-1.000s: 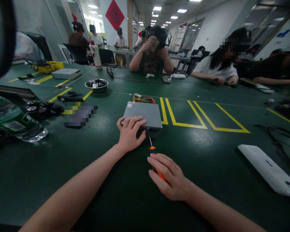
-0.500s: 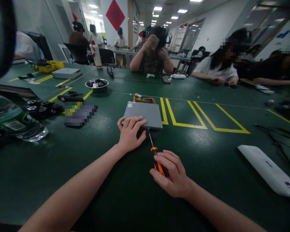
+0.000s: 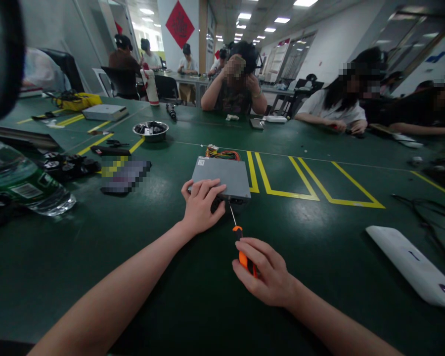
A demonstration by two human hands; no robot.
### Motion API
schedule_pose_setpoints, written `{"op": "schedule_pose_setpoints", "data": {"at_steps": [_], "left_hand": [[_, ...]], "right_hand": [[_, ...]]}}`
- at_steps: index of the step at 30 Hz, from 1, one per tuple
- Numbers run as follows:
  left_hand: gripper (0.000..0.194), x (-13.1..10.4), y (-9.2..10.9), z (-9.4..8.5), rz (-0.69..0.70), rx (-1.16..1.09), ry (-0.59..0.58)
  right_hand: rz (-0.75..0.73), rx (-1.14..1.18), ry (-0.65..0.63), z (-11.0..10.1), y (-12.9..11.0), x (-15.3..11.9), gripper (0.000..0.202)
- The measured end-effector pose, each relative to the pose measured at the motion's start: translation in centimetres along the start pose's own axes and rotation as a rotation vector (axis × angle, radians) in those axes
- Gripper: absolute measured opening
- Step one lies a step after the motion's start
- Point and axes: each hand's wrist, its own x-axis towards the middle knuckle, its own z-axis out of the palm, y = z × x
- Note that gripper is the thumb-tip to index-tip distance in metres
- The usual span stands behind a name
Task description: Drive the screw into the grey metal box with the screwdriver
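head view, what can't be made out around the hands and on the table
All in the head view:
Tip of the screwdriver: too small and dark at the grey box.
Box's front, left part: hidden by the left hand.
Screwdriver's handle, part: covered by the right hand.
Bottle: cut off by the left edge.
Contents of the metal bowl: too small.

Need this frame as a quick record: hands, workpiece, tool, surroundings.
Left hand: on the near left part of the grey metal box, fingers over its top
Right hand: holds an orange-and-black screwdriver by its handle
Tool direction: shaft points at the box's near side; tip contact too small to tell
Box: on the green table, multicoloured wires at its far side
To its left: metal bowl, clear bottle
To its right: yellow tape, white device
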Motion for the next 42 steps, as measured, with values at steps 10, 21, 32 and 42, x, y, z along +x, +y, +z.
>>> {"op": "schedule_pose_setpoints", "data": {"at_steps": [10, 21, 32, 42], "left_hand": [[0.033, 0.0, 0.0, 0.0, -0.003, -0.002, -0.003], [0.033, 0.0, 0.0, -0.1, -0.002, -0.012, -0.002], [0.033, 0.1, 0.1, -0.2, -0.008, -0.021, 0.01], [0.033, 0.1, 0.1, -0.2, -0.012, -0.032, 0.003]], "right_hand": [[0.104, -0.028, -0.002, 0.3, -0.2, -0.6, 0.029], [0.096, -0.047, -0.043, 0.1, 0.0, -1.1, 0.028], [0.165, -0.05, 0.011, 0.0, -0.2, 0.1, 0.017], [0.047, -0.107, -0.016, -0.3, -0.4, 0.9, 0.015]]}}
